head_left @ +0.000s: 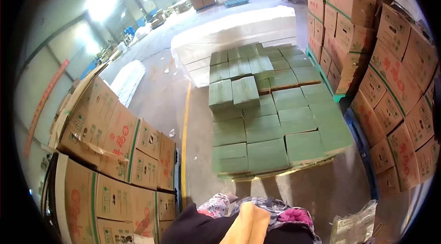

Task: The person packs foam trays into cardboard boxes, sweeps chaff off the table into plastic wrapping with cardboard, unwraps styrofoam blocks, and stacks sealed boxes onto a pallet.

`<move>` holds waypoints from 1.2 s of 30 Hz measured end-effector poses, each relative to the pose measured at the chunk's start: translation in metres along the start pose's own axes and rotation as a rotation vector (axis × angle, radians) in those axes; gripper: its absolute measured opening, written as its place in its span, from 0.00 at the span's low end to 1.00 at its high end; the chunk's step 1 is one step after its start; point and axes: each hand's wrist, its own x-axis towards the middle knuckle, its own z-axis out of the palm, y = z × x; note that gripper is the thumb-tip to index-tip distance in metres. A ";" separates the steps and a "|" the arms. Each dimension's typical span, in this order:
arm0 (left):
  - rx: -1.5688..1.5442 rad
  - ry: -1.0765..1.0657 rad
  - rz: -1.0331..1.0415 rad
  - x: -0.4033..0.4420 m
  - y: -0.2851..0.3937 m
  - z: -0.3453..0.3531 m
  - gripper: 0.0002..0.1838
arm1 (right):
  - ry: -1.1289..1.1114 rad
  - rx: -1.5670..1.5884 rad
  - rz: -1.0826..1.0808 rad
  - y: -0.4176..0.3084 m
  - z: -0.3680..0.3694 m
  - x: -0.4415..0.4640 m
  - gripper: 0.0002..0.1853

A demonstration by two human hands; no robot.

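Observation:
At the bottom centre, a floral sleeve (215,205) leads to a small visible part of my left hand (231,196). Its fingers are too small and unclear to tell their pose, and nothing can be made out in it. My right hand is out of view. Green boxes (264,127) stand in front of me in stacked rows on a pallet, with a higher layer at the back left. The left hand is below their near edge, apart from them. A yellow-orange cloth (248,223) and a pink cloth (296,215) lie against my body.
Brown cartons (121,138) are stacked at left, and more cartons (399,78) at right, beside a blue pallet (363,152). A white wrapped stack (234,28) stands behind the green boxes. A clear-wrapped bundle (353,225) lies at the bottom right. A yellow line (185,138) marks the floor.

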 end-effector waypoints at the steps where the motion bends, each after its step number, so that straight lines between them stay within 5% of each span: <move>1: 0.002 -0.021 -0.055 -0.021 0.016 0.005 0.28 | 0.005 0.026 0.005 0.005 -0.019 0.016 0.13; 4: 0.145 -0.069 0.049 -0.052 0.051 0.015 0.24 | 0.002 0.143 -0.043 0.026 -0.080 0.101 0.13; 7: 0.105 0.056 0.069 -0.080 0.112 -0.004 0.30 | 0.036 0.141 -0.052 -0.055 -0.093 0.082 0.11; 14: -0.184 0.205 0.154 -0.050 0.205 -0.051 0.26 | 0.071 0.240 -0.081 -0.053 -0.110 0.118 0.10; 19: -0.029 0.154 0.237 0.017 0.201 -0.087 0.26 | -0.057 0.135 -0.057 -0.052 -0.028 0.066 0.14; 24: -0.030 0.154 0.109 0.060 0.185 -0.105 0.27 | -0.152 0.043 -0.099 -0.109 0.053 0.051 0.14; 33: 0.161 0.108 0.147 0.081 0.174 -0.128 0.24 | -0.059 0.009 -0.044 -0.100 0.033 0.055 0.14; 36: -0.019 0.169 0.115 0.082 0.184 -0.135 0.22 | -0.025 0.013 -0.061 -0.095 0.002 0.073 0.14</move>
